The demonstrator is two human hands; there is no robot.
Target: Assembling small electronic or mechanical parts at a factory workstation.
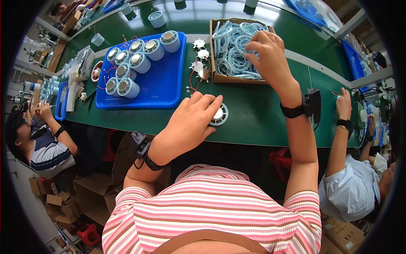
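Observation:
My left hand (186, 120) is low over the green table, its thumb and fingers bent round the edge of a round light blue part (225, 115) with a silvery disc in its middle. The hand hides part of it, and how far down the part reaches cannot be seen. My right hand (268, 53) is above a cardboard box (241, 79) heaped with light blue plastic rings (238, 59). Its fingers are bent and apart, with the tips close to the upper rings; I make out no ring held between them.
A blue tray (163, 91) at left carries several light blue cylinders (139, 63) with silvery discs and wires. White toothed pieces with red wires (198, 65) lie between tray and box. More cylinders (156, 19) stand further back. Other people work at left (46, 144) and right (351, 182).

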